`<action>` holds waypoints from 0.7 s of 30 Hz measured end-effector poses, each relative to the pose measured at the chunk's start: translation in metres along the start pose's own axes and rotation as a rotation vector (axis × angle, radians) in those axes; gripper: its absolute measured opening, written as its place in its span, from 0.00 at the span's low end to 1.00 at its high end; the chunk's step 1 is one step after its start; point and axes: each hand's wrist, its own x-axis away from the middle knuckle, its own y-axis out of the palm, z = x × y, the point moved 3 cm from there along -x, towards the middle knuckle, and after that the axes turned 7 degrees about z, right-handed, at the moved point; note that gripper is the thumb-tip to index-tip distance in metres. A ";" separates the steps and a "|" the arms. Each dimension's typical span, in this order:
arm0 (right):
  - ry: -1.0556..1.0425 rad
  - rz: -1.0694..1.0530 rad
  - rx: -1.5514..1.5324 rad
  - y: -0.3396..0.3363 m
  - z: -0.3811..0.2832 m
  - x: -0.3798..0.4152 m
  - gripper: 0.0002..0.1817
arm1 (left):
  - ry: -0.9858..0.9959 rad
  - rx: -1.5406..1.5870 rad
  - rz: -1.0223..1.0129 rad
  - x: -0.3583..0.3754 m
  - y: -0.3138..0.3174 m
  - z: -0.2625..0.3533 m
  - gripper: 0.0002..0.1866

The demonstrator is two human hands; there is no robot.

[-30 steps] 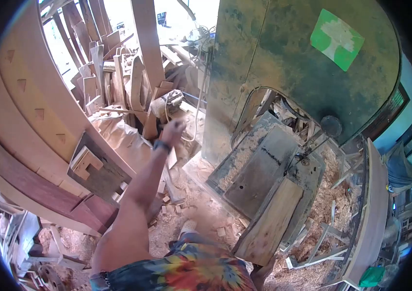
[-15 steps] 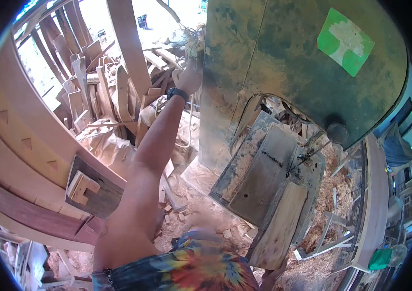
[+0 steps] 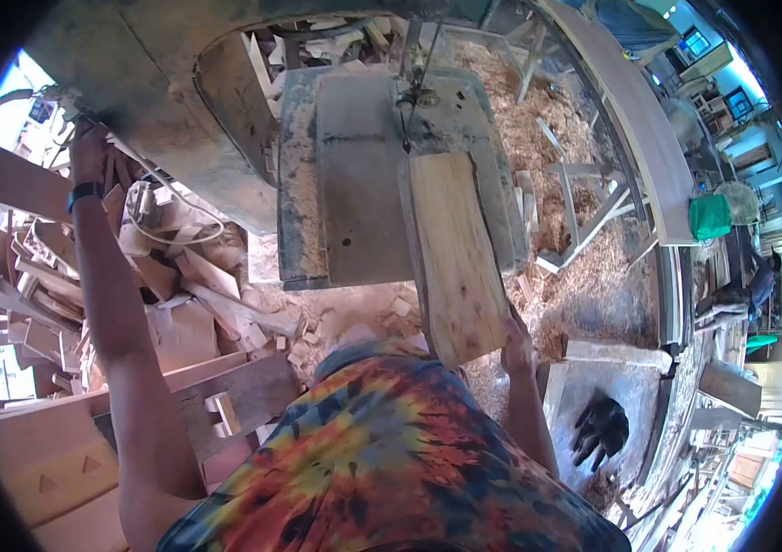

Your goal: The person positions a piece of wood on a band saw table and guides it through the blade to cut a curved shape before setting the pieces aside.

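Observation:
A wooden plank (image 3: 454, 248) with rough bark edges lies on the metal table (image 3: 363, 202) of a large band saw, its near end sticking out past the table's front edge. At that near end, my right hand (image 3: 518, 348) grips the plank's right side. The thin blade area (image 3: 407, 129) is just beyond the plank's far end. My left hand (image 3: 89, 155), with a dark watch on the wrist, reaches up beside the saw's dusty green housing (image 3: 143, 74), close to some wiring (image 3: 64, 99). Its fingers are too blurred and covered to read.
Scrap wood (image 3: 51, 294) is heaped on the left, beside a looped pale cable (image 3: 170, 241). Sawdust (image 3: 584, 294) and a wooden frame (image 3: 584, 230) cover the floor at right. A black glove-like item (image 3: 601, 429) lies on a pale board. Another person (image 3: 759, 281) is far right.
The view has swung to the right and down, bringing my right hand on the plank into sight. My left arm stays stretched toward the side of the saw housing.

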 end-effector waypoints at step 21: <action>0.197 -0.032 -0.608 0.023 0.021 -0.011 0.38 | -0.465 0.798 -0.668 0.483 0.137 0.255 0.26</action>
